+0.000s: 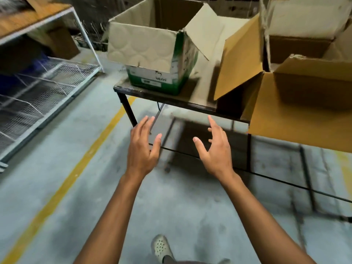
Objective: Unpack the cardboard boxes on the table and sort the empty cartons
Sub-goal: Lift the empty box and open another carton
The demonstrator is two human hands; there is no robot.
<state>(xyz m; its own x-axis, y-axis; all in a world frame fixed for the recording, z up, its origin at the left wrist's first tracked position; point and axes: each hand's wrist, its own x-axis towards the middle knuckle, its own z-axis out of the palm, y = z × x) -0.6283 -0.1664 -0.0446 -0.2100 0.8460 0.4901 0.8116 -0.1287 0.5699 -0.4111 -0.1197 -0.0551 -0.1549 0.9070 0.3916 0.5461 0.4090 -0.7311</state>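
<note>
Hands, left hand [143, 147] and right hand [215, 149], spread empty below table [171, 101].

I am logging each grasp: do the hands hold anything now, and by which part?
Nothing is held. Both the left hand and the right hand are open in the air, short of the table.

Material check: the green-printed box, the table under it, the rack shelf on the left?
Green-printed box: corrugated cardboard, matte, with ragged flap edges and round dents pressed into the front flap. Table: the frame looks like dark painted metal, with thin straight legs; the top's material is unclear. Rack shelf: white-coated wire mesh, probably steel.
</note>
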